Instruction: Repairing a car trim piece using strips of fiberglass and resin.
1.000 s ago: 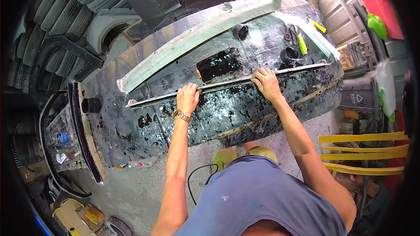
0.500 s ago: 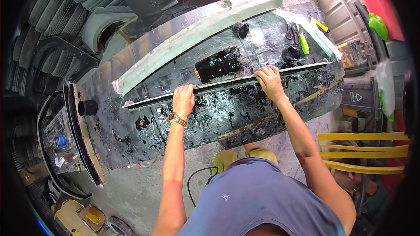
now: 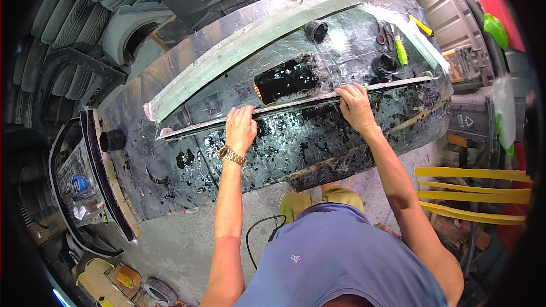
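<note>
A long, narrow strip [image 3: 301,103] with a pale rough edge and a darker side lies crosswise over the dark worktop [image 3: 142,187]. My left hand [image 3: 241,129], with a gold-coloured watch [image 3: 232,155] on the wrist, is closed over its left half. Farther right, my right hand [image 3: 358,108] has its fingers curled over the same strip; the undersides of both grips are hidden. Just behind the strip is a glossy black rectangular patch [image 3: 287,79]. Beyond it rests a long, curved, pale greenish piece [image 3: 256,33].
Scissors [image 3: 385,37], a bright green tool [image 3: 401,52] and black round containers [image 3: 385,65] sit at the worktop's right. Another black container [image 3: 113,140] stands near its left edge. Yellow strips [image 3: 472,196] jut in at right. Dark curved parts [image 3: 62,79] are stacked at left.
The strip has tipped in my hands: more of its pale edge and less of its dark side shows. Both hands keep their places on it. The view has shifted slightly.
</note>
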Tool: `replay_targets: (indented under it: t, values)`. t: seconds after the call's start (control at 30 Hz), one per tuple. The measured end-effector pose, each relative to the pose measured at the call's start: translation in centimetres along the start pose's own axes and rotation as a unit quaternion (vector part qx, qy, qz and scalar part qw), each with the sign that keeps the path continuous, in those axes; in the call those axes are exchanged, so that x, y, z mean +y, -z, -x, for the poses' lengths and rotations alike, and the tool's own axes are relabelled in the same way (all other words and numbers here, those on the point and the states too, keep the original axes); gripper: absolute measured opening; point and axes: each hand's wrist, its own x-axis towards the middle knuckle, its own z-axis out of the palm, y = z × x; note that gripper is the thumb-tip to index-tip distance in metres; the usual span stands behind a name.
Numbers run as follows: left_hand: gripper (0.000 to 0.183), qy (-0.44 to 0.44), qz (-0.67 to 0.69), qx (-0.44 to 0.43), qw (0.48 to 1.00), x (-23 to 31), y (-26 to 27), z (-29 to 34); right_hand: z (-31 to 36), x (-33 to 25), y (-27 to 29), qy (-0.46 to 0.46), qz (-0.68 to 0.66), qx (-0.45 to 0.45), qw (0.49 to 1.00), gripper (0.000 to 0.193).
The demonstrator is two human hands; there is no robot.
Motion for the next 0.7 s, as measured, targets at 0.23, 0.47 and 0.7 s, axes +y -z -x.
replay_targets:
  t: [0.23, 0.47, 0.7]
  values:
    - [0.05, -0.028, 0.031, 0.042, 0.998, -0.6, 0.7, 0.3, 0.2, -1.9, 1.9, -0.03, -0.022, 0.005, 0.999, 0.04]
    - [0.036, -0.012, 0.022, 0.02, 0.999, 0.0, -0.3, -0.2, 2.4, -1.7, 4.7, -0.056, -0.001, -0.022, 0.998, 0.042]
    - [0.028, -0.016, 0.038, 0.076, 0.996, 0.2, -0.4, -0.7, 1.5, -0.3, 6.2, -0.054, 0.079, -0.01, 0.995, 0.043]
